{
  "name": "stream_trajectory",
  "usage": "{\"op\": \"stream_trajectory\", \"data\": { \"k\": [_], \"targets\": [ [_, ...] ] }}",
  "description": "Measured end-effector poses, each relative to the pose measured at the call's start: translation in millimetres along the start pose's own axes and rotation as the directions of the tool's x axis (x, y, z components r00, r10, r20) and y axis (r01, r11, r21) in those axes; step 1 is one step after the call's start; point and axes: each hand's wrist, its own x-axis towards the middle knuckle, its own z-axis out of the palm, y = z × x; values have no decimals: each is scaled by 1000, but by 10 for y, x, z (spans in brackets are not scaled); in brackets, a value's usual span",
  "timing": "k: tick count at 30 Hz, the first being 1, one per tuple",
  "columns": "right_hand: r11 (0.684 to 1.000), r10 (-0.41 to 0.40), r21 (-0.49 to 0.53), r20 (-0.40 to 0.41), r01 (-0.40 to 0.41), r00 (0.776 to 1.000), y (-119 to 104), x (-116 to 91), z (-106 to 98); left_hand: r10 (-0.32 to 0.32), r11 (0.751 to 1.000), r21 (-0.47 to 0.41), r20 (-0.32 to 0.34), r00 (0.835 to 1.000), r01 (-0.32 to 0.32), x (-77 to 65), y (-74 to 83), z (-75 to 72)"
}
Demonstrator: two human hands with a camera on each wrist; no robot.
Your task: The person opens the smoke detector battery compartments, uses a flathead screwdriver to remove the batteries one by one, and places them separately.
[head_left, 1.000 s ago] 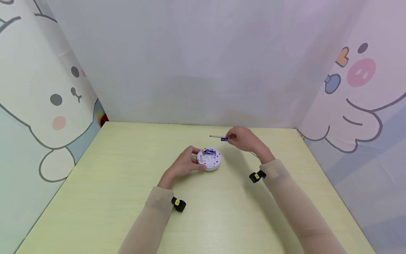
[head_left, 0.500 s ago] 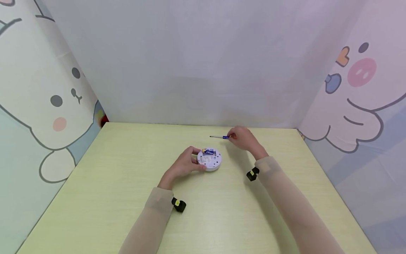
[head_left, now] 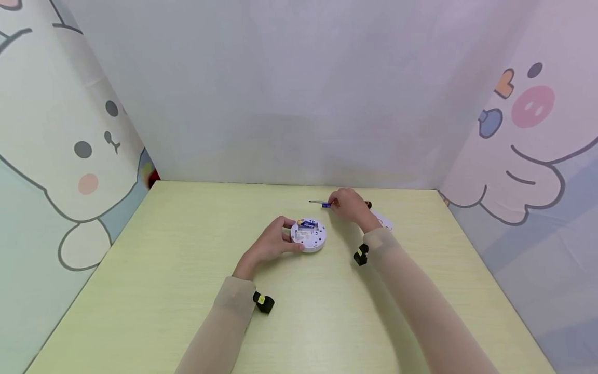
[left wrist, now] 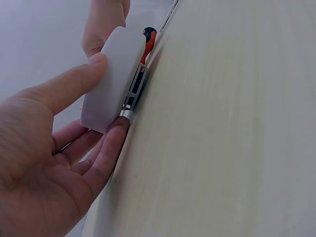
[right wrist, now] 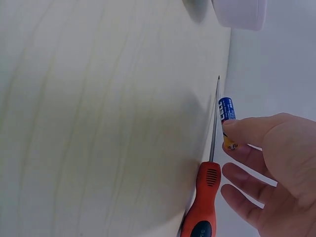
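Note:
My left hand (head_left: 270, 242) grips the side of a round white device (head_left: 312, 241), thumb at the near edge and fingers behind. A blue and yellow battery (head_left: 307, 223) lies in the recess on its upper face. To the right, my right hand (head_left: 349, 204) pinches a second battery (right wrist: 226, 109) between thumb and index finger, the other fingers loosely bent. That hand hovers over a screwdriver with a red handle (right wrist: 206, 190), whose shaft points left. From the left wrist, the device's smooth white wall (left wrist: 109, 81) shows, with the thumb pressed on it.
A flat white piece (head_left: 384, 222) lies on the pale wooden table (head_left: 187, 228), partly hidden behind the right wrist. Grey cloth (head_left: 299, 104) rises along the back edge, and cartoon-printed cloth stands at both sides.
My right hand has shifted a little left with its battery. The screwdriver's handle end and the flat white piece have come into sight behind it. The left hand and device stay put.

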Motion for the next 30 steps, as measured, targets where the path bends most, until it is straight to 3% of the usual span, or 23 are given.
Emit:
{"op": "stream_trajectory", "data": {
  "k": [16, 24, 30],
  "targets": [
    [987, 1, -160, -53, -9, 999, 8, 4, 117, 10, 1000, 10, 0, 1000, -10, -2, -12, -10],
    [988, 37, -148, -67, -46, 997, 4, -20, 115, 7, 1000, 11, -5, 1000, -7, -6, -12, -3],
    [991, -1, -133, -98, -12, 995, 9, -44, 37, 11, 1000, 2, 1, 1000, -11, -8, -20, -21]
  ]
}}
